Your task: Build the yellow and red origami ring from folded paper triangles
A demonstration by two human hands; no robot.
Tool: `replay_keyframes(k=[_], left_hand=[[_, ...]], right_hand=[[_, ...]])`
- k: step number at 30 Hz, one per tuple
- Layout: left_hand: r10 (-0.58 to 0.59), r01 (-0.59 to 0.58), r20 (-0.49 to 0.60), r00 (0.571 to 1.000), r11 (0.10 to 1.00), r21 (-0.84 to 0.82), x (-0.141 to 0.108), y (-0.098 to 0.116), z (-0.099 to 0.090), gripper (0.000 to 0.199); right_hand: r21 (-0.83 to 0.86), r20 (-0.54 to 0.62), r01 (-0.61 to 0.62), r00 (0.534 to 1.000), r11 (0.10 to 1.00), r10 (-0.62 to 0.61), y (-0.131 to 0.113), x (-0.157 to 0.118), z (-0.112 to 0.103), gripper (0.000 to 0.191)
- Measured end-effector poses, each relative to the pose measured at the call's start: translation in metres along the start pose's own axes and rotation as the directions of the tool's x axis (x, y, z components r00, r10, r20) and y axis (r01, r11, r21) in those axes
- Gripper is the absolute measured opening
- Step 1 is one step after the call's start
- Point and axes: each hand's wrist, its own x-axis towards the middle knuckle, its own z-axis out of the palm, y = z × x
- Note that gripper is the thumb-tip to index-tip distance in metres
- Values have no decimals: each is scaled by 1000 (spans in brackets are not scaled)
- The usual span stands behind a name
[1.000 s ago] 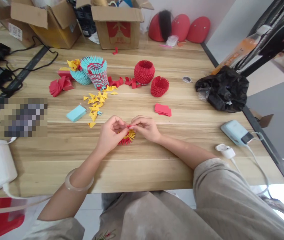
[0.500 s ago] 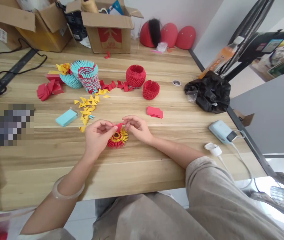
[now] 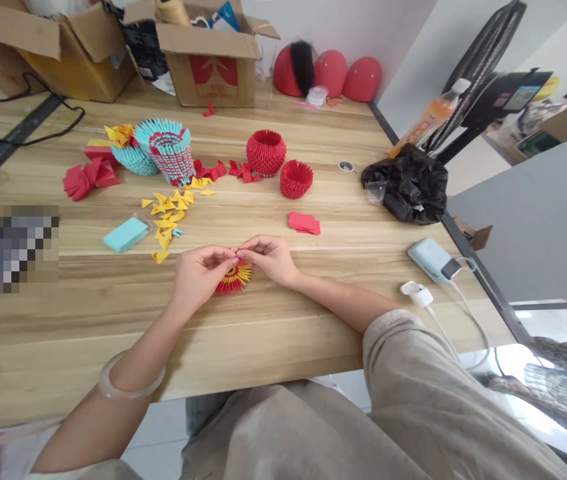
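Observation:
Between my fingertips is a small piece of red paper (image 3: 241,261), mostly covered by the fingers. My left hand (image 3: 203,275) pinches it from the left, and my right hand (image 3: 270,259) pinches it from the right, with the fingertips nearly touching. Just below them on the table lies a round red and yellow folded-paper disc (image 3: 233,285), its upper part hidden by my hands. Yellow folded-paper triangles (image 3: 166,223) are scattered beyond my left hand, near a stack of light blue paper slips (image 3: 126,235). A stack of red paper slips (image 3: 304,223) lies beyond my right hand.
Red folded-paper bowls (image 3: 266,153) and a blue and red paper vase (image 3: 170,153) stand farther back. Cardboard boxes (image 3: 213,73) line the rear. On the right are a black plastic bag (image 3: 413,187), an orange drink bottle (image 3: 430,120) and a power bank (image 3: 433,259) with a cable.
My right hand has closed in on the red paper, and its fingertips now meet those of my left hand. The paper shows less than before. The whole view has shifted slightly.

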Motion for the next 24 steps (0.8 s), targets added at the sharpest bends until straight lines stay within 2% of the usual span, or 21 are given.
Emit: replay_keyframes(k=[3, 9, 11, 13, 16, 18, 24], left_hand=[[8, -7, -26, 1000, 999, 38, 0, -2, 0, 16], [109, -101, -56, 992, 986, 132, -1, -7, 0, 18], [126, -113, -81, 989, 982, 148, 0, -7, -1, 19], [131, -118, -105, 986, 986, 120, 0, -6, -2, 19], [132, -126, -99, 986, 990, 65, -1, -2, -2, 19], [131, -127, -83, 988, 990, 59, -2, 0, -3, 18], [135, -132, -44, 990, 989, 67, -4, 2, -3, 17]], right_hand=[[7, 15, -4, 1000, 1000, 4, 1, 1, -2, 25], [7, -3, -22, 1000, 1000, 22, 2, 1, -3, 27], [41, 20, -36, 999, 998, 35, -1, 1, -3, 26], [136, 84, -112, 991, 984, 101, -4, 3, -5, 25], [298, 229, -322, 938, 899, 260, -9, 8, -10, 24], [339, 291, -422, 897, 841, 333, -10, 11, -13, 22], [294, 345, -529, 836, 796, 428, -14, 16, -17, 23]])
